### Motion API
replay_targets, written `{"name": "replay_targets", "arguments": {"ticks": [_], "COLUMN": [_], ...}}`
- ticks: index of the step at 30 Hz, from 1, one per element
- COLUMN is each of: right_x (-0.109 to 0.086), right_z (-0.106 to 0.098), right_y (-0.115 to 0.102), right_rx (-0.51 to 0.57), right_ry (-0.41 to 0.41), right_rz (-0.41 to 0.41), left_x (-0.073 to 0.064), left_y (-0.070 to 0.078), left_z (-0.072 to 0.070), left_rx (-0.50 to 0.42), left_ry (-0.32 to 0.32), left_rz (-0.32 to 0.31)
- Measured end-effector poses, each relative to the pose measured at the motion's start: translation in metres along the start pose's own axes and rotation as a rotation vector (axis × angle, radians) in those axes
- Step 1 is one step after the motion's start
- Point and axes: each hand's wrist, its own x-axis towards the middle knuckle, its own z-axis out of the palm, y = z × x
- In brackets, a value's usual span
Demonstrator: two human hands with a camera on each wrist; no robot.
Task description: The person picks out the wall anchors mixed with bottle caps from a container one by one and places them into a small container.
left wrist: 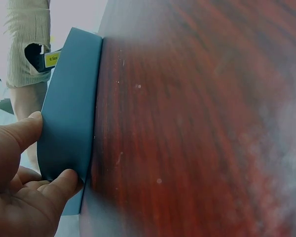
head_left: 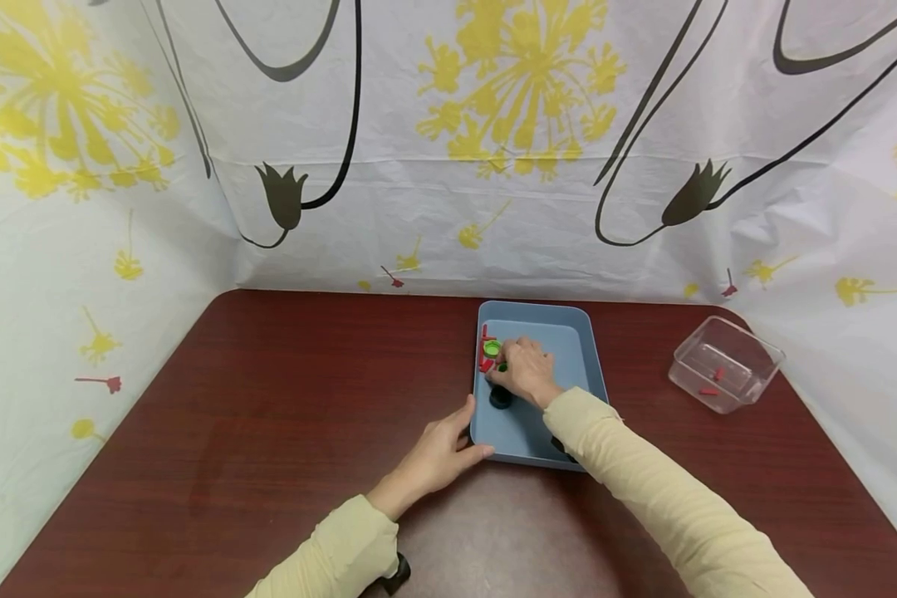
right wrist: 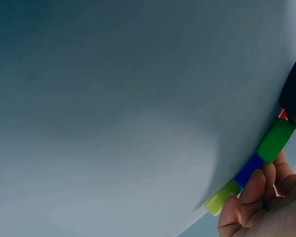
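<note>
My left hand point(head_left: 433, 453) holds the near left corner of a shallow blue-grey tray point(head_left: 546, 448), its fingers and thumb spread about the outer wall point(left wrist: 71, 103). Inside the tray, at its left side, my right hand point(head_left: 525, 370) pinches a green cap point(right wrist: 276, 140). Beside that cap in the right wrist view are a blue cap point(right wrist: 249, 170), against my fingertips, and a light green cap point(right wrist: 222, 198). A black cap point(head_left: 501, 397) sits just nearer than the hand. Small red pieces point(head_left: 487, 365) lie along the tray's left wall; fingers partly hide the blue cap from above.
To the right of the tray stands a clear plastic box point(head_left: 725, 365) with a few small red pieces point(head_left: 708, 391) in it. The dark red wooden table point(head_left: 306, 374) ends at a white patterned sheet point(head_left: 419, 208) behind and at both sides.
</note>
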Motion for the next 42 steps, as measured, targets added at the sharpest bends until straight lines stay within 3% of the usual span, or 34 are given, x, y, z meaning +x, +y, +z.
{"name": "replay_targets", "arguments": {"ticks": [12, 23, 33, 42], "right_x": [-0.005, -0.008, -0.015, -0.015], "right_z": [-0.013, -0.031, -0.053, -0.074], "right_y": [0.010, 0.021, 0.030, 0.048], "right_rx": [0.074, 0.292, 0.412, 0.438], "right_ry": [0.019, 0.082, 0.106, 0.228], "right_rz": [-0.047, -0.148, -0.128, -0.103], "left_x": [-0.001, -0.001, -0.002, -0.001], "left_y": [0.001, 0.000, -0.001, 0.001], "left_z": [0.001, 0.003, 0.004, 0.004], "left_rx": [0.007, 0.023, 0.023, 0.016], "left_ry": [0.000, 0.006, 0.017, 0.020], "left_rz": [-0.011, 0.001, 0.021, 0.007]}}
